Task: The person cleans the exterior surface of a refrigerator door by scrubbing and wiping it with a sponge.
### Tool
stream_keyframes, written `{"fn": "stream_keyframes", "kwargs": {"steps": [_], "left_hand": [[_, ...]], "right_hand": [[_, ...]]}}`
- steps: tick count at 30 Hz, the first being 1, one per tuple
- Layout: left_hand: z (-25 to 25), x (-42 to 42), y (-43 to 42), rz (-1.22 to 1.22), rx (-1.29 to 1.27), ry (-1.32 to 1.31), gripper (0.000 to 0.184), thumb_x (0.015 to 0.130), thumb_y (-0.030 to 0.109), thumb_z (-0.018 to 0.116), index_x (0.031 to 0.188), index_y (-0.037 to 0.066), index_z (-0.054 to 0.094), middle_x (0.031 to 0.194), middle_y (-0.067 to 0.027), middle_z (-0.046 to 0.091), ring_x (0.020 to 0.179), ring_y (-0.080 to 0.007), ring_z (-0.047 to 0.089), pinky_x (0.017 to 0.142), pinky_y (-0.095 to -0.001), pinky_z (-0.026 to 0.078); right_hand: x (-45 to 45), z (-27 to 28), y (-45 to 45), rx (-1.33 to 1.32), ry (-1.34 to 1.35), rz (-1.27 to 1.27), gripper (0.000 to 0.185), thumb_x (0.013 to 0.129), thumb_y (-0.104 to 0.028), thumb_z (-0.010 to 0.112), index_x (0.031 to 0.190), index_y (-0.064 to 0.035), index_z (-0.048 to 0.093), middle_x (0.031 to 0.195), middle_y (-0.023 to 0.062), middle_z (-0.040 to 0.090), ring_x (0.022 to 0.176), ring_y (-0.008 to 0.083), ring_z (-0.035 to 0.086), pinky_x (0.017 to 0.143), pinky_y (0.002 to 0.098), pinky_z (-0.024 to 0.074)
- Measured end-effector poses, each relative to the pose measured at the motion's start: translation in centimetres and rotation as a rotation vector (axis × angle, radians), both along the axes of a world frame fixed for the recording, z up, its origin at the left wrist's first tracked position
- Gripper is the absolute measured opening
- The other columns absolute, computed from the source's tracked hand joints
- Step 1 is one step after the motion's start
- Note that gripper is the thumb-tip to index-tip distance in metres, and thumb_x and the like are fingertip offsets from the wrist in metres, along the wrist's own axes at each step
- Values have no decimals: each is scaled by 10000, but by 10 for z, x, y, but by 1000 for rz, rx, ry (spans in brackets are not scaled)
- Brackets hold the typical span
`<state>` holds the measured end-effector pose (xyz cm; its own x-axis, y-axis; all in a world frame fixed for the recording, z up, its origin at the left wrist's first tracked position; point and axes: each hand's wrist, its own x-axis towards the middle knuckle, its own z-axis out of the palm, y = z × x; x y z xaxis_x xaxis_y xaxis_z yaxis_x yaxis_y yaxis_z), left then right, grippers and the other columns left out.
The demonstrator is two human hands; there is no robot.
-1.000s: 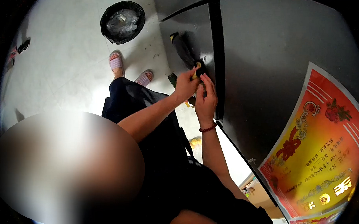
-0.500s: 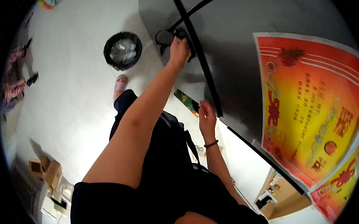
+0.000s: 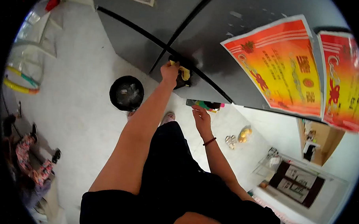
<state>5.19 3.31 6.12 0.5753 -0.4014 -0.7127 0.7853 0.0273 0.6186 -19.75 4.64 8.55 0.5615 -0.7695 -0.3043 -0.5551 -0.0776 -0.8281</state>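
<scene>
Our right hand [image 3: 202,117] has drawn away from our left hand [image 3: 170,73] since a second ago, so the left alone seems to manage the yellow-and-black bundle [image 3: 185,74]. It clamps the bundle's yellow part by the grey doors [image 3: 130,41], while our right, loosely curled and apparently empty, is near a colourful packet [image 3: 203,103]; we cannot tell whether they touch. Farther out are a bin [image 3: 116,98] and two certificates [image 3: 282,64]

Black bin [image 3: 116,89] on pale floor [image 3: 84,120], multicoloured hoop [image 3: 19,88] farther left

The head camera looks steeply down (left hand [image 3: 170,74] above centre).
</scene>
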Motion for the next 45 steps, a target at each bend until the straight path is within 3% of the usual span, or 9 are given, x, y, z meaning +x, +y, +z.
{"fn": "stream_keyframes", "kwargs": {"steps": [6,12,15,22,25,28,29,40,45], "left_hand": [[-21,-19,-14,-112,-102,36,251,855,119,628,1079,35,552,1001,-68,567,867,-165,546,642,-330,455],[-27,16,-1,-55,-166,125,338,883,121,571,1203,66,477,1118,-104,509,1001,-241,507,776,-404,474],[-3,31,3,-70,-132,181,327,905,93,513,1223,47,449,1228,-137,438,1152,-284,435,966,-446,417],[-16,71,1,-347,-132,184,322,923,86,484,1233,10,433,1301,-139,377,1201,-298,396,1050,-475,337],[40,71,-2,-423,2,198,367,933,96,482,1276,-5,397,1344,-159,342,1248,-297,367,1085,-496,279],[-5,93,-16,-656,-134,247,365,952,115,420,1301,14,381,1359,-125,360,1256,-278,362,1078,-493,263],[0,93,-18,-659,-137,266,368,950,114,411,1306,21,382,1359,-115,367,1258,-273,360,1076,-495,259],[-10,93,-35,-694,-67,233,371,942,146,416,1293,25,427,1367,-101,376,1242,-251,402,1019,-454,378],[-3,91,-35,-784,-75,148,393,977,150,285,1331,8,382,1386,-82,364,1290,-230,339,1070,-444,314]], "right_hand": [[-3,14,13,331,-101,-244,368,906,-209,563,1244,-66,524,1142,40,575,936,94,544,781,247,443],[64,19,-28,203,-352,-182,580,902,-195,586,1404,-64,327,1410,134,370,1188,191,468,976,303,369],[84,32,-29,319,-368,-259,517,896,-247,598,1351,-77,420,1335,111,456,1118,171,495,932,292,392],[111,15,-7,347,-386,-381,505,898,-433,542,1277,-101,499,1186,79,552,1115,188,497,918,336,401],[114,9,28,369,-335,-468,490,910,-436,524,1246,-79,520,1155,88,571,1084,200,526,901,336,422],[116,-8,81,436,-342,-625,499,914,-434,521,1237,-54,521,1152,87,574,1081,197,532,889,328,431],[121,-7,102,431,-383,-755,445,894,-407,562,1155,-47,575,975,49,607,913,147,551,781,301,448],[97,-16,236,526,-412,-1134,409,911,-355,539,1133,-13,575,1090,79,606,938,189,585,791,313,472],[79,-27,260,617,-399,-1185,362,904,-337,531,1090,-32,593,1063,69,605,947,183,581,812,314,475]]}}
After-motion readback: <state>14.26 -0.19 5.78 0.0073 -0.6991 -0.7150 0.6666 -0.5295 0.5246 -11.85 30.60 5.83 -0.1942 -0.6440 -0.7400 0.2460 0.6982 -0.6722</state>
